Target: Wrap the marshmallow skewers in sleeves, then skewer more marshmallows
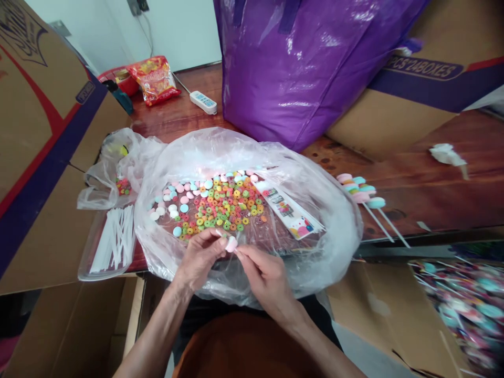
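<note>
My left hand [199, 256] and my right hand [263, 276] meet at the near rim of a big clear plastic bag [334, 220]. Both pinch one small pink round candy [231, 244] between their fingertips. Inside the bag lie several small coloured candy rings [228, 205] and pastel round candies [173, 205], plus a pack of printed paper labels [293, 212]. Whether a stick is in the pink candy is hidden by my fingers.
White sticks [116, 239] lie in a clear wrapper at the left. Finished candy lollipops [364, 195] rest on the wooden table at the right. A purple bag [299, 68] and cardboard boxes [35, 136] stand around. A power strip [203, 102] and red snack packet [154, 79] lie behind.
</note>
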`<state>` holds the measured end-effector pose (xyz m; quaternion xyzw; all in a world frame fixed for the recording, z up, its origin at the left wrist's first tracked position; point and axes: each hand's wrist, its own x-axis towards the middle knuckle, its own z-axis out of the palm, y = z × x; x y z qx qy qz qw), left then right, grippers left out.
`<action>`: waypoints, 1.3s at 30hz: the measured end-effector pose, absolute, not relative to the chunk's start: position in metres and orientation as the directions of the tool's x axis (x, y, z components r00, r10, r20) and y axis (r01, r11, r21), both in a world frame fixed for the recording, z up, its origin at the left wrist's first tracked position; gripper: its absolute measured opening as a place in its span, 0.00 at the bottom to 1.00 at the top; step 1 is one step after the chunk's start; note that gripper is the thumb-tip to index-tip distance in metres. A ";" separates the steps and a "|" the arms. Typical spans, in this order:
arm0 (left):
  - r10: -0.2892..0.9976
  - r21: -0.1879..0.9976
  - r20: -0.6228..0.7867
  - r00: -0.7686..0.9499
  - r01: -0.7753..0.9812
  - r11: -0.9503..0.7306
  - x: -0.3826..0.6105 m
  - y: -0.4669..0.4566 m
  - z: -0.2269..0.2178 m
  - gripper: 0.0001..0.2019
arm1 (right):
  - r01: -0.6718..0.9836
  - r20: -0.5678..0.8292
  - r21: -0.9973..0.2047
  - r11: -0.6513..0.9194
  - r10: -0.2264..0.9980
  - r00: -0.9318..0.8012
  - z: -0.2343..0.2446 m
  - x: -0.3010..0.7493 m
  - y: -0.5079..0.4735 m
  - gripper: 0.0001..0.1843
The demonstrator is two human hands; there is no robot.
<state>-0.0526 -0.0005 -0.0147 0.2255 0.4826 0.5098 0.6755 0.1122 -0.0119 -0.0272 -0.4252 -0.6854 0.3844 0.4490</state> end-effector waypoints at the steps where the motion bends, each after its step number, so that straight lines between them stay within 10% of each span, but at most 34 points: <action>1: 0.897 0.785 -0.441 0.025 -0.474 0.400 -0.049 -0.002 -0.015 0.16 | 0.236 0.280 -0.912 0.334 0.931 -0.236 -0.029 0.113 -0.012 0.12; 7: 0.925 0.868 -0.379 -0.027 -0.355 0.346 -0.019 -0.005 -0.018 0.17 | 0.272 0.228 -0.924 0.271 0.957 -0.179 -0.036 0.122 -0.008 0.13; 11: 0.960 0.986 -0.114 -0.256 0.088 0.140 -0.035 -0.002 -0.015 0.12 | 0.274 0.170 -0.940 0.202 0.976 -0.133 -0.037 0.130 0.002 0.13; 17: 0.904 0.524 0.293 -0.311 0.843 0.120 -0.119 -0.007 -0.024 0.12 | 0.261 0.173 -0.940 0.218 0.967 -0.184 -0.046 0.142 0.013 0.12; 28: 0.910 0.571 0.235 -0.342 0.806 0.155 -0.134 0.003 -0.021 0.13 | 0.292 0.210 -0.909 0.298 0.931 -0.298 -0.046 0.135 0.018 0.11; 39: 0.975 0.338 0.221 -0.001 0.938 -0.076 -0.153 0.055 -0.043 0.15 | 0.334 0.228 -0.889 0.313 0.935 -0.270 -0.046 0.117 0.008 0.11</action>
